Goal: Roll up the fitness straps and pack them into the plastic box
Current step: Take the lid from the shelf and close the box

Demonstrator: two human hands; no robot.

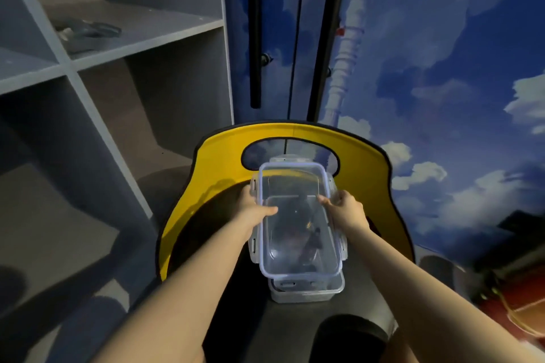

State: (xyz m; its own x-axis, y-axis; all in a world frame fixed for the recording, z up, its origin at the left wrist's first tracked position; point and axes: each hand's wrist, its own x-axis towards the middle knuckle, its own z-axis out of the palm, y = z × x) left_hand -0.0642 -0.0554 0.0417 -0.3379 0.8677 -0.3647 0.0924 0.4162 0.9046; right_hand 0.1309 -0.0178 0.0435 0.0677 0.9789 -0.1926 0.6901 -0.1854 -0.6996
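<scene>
Here both hands, left (254,207) and right (345,207), pinch the clear lid (298,215) by its side rims, fingers curled, box (306,292) with dark straps (309,240) below; no writing legible.

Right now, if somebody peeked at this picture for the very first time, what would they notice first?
Probably the clear plastic lid in the middle, with the left hand and right hand gripping its sides over the plastic box, where dark straps show through. Around it curves the bright yellow chair back, and a blue sky-and-clouds wall fills the right side.
</scene>
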